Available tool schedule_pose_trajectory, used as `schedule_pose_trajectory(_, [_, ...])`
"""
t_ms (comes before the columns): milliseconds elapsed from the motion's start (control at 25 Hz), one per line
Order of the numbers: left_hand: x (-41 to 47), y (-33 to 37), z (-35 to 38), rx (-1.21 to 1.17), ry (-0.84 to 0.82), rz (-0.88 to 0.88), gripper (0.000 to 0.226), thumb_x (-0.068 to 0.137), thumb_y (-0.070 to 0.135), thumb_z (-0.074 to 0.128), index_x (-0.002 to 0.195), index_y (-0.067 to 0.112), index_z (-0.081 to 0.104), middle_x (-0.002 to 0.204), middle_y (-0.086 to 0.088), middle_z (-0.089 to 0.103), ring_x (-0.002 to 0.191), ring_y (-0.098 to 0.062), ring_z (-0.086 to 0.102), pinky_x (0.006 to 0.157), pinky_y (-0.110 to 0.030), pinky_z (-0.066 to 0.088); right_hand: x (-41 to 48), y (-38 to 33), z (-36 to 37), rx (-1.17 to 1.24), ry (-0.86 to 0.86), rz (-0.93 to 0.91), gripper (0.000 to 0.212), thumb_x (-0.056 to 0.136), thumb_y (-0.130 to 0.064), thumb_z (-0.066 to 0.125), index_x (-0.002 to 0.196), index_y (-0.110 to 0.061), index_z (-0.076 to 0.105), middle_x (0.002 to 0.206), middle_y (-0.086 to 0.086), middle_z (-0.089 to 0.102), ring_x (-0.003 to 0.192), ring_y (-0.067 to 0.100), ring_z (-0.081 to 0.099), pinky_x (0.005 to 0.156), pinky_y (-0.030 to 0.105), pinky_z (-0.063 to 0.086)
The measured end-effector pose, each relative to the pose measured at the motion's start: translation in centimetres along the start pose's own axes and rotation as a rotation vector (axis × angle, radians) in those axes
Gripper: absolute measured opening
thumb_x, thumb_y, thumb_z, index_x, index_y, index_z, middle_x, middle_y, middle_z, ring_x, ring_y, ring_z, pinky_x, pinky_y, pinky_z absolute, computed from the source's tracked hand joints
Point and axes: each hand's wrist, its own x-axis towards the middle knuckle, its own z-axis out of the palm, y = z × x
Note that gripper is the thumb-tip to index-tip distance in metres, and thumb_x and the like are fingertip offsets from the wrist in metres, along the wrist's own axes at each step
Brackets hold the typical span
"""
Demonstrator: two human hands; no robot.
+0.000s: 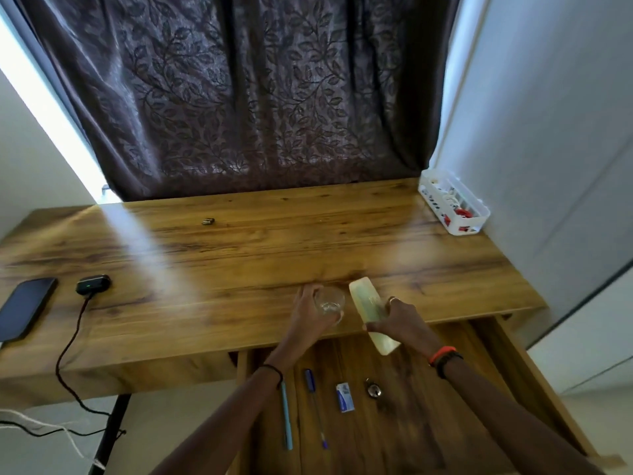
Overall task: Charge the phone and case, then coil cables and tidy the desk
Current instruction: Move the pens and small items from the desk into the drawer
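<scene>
On the wooden desk (239, 255), the left hand (308, 315) has its fingers curled round a small clear drinking glass (329, 302) near the front edge at about five o'clock. Just beside it at three o'clock, the right hand (404, 325) grips a long pale yellow-green plastic case (368, 303). The case lies slantwise, its near end jutting past the desk edge over the open wooden drawer (428, 423). In the drawer, at six o'clock from the hands, lie a light-blue pen (287, 416), a dark-blue pen (313, 395), a small white and blue box (345, 397) and a little round metal object (373, 389), apart from one another. Well away at nine o'clock, the dark flat phone (25, 311) lies screen up at the desk's left edge; whether a cable is plugged into it cannot be told. Near its far end sits the small black earbud case (93, 285) showing a green light, with a dark braided cord (68, 347) running from its near side over the desk front. At two o'clock a white slotted plastic basket (479, 217) against the wall holds white and red cables. A tiny dark object (208, 221) lies at eleven o'clock before the brown leaf-patterned curtain (239, 97).
</scene>
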Motion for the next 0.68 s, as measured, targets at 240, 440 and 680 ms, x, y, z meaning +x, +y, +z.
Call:
schedule_pose_trajectory(240, [-3.9,2.8,8.3,-0.01,-0.191,0.045,0.067,0.075,0.033,0.074,0.13,0.017,0.041,0.12,0.007,0.04,0.112,-0.008,0.043,0.084,-0.014,0.038,-2.9,8.4,-2.6,-0.023,-0.037,0.117,0.073,0.069,-0.05,0.075,0.118,-0.004,0.046,0.118,0.009,0.057,0.096,0.02,0.055,0.079,0.031,0.052])
schedule_pose_trajectory(440, [-6.0,2.7,15.3,0.047,-0.225,-0.024,0.065,0.072,0.033,0.078,0.125,0.018,0.044,0.125,0.003,0.046,0.117,-0.013,0.045,0.092,-0.025,0.045,-4.4,13.3,-2.9,-0.055,-0.086,0.181,0.07,0.072,-0.047,0.074,0.12,-0.005,0.045,0.119,0.009,0.057,0.099,0.02,0.058,0.076,0.028,0.051])
schedule_pose_trajectory(680, [-7.4,1.0,19.8,0.129,-0.25,-0.125,0.067,0.077,0.032,0.073,0.132,0.014,0.038,0.135,-0.003,0.041,0.127,-0.019,0.039,0.102,-0.03,0.039,-4.3,16.5,-2.1,-0.051,-0.173,0.164,0.075,0.073,-0.047,0.074,0.126,-0.004,0.042,0.124,0.01,0.054,0.107,0.022,0.058,0.081,0.027,0.051])
